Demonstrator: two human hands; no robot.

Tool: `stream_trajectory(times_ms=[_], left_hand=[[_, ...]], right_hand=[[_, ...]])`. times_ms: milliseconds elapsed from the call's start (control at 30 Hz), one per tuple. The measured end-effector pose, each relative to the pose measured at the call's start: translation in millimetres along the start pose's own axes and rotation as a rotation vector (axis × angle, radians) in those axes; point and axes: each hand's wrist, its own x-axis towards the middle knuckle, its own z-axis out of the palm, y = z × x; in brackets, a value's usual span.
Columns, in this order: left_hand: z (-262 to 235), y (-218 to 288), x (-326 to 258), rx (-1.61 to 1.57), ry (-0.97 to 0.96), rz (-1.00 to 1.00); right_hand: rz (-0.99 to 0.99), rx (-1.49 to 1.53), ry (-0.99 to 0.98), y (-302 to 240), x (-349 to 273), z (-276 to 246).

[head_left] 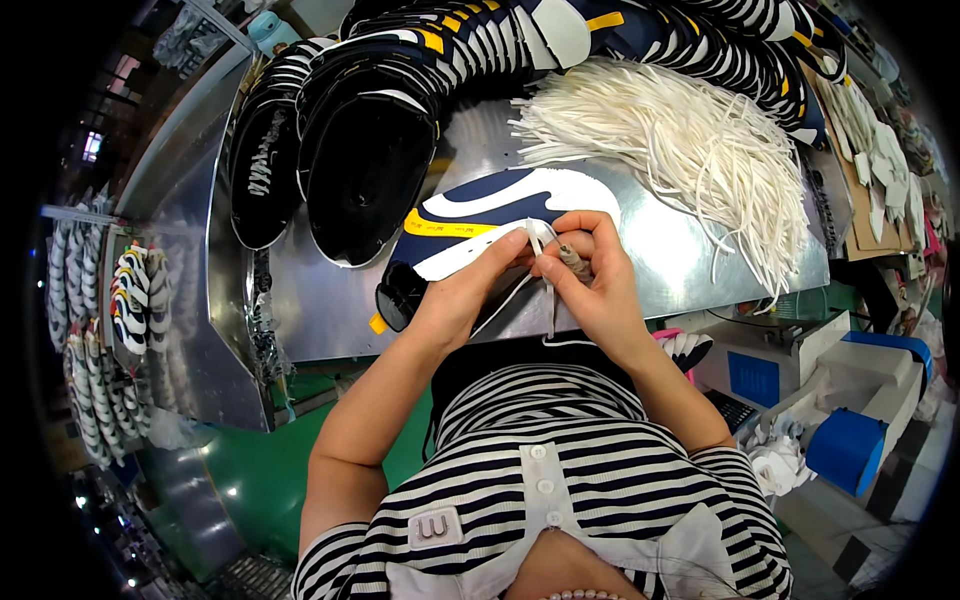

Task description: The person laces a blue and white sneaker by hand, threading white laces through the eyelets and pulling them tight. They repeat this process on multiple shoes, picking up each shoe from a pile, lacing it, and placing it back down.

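Observation:
A navy, white and yellow shoe upper [470, 200] lies in front of me at the near side of the metal table. My left hand [465, 290] is closed on its near white edge, thumb on top. Close beside it, my right hand [598, 275] pinches a white shoelace [549, 300] that runs over the upper's edge and hangs down toward my lap. A small beige-grey piece [571, 260] shows among the right hand's fingers; whether it is a finger wrap or a tool I cannot tell. The fingertips partly hide where lace and upper meet.
Rows of stacked shoe uppers [365, 185] line the table's left and back. A loose heap of white shoelaces [670, 150] covers the right part of the metal table [690, 280]. A grey and blue machine [840, 370] stands at the right. More uppers hang on a rack [85, 300] at far left.

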Motion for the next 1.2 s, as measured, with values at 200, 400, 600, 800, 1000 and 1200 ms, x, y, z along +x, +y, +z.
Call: stream_trajectory(times_ms=[200,400,600,800,1000,1200], left_hand=[[1,-4,-9,0.094,0.061,0.091],[0,-3,-10,0.177,0.120,0.137],[2,-3,-8,0.260,0.106,0.173],[-20,-25,-22,1.178,0.079,0.646],[-12,-42,10,0.936,0.099,0.619],[-37,2,0,0.166,0.128,-0.047]], right_hand=[[0.064,-0.180,-0.087,-13,4,-2],[-0.016,-0.236,-0.089,-17,-5,-5],[0.147,-0.180,-0.123,-21,0,-13],[-0.029,-0.443,-0.184,-22,15,-17],[-0.018,-1.024,-0.353,-17,43,-8],[-0.098,-0.763,-0.087,-54,34,-58]])
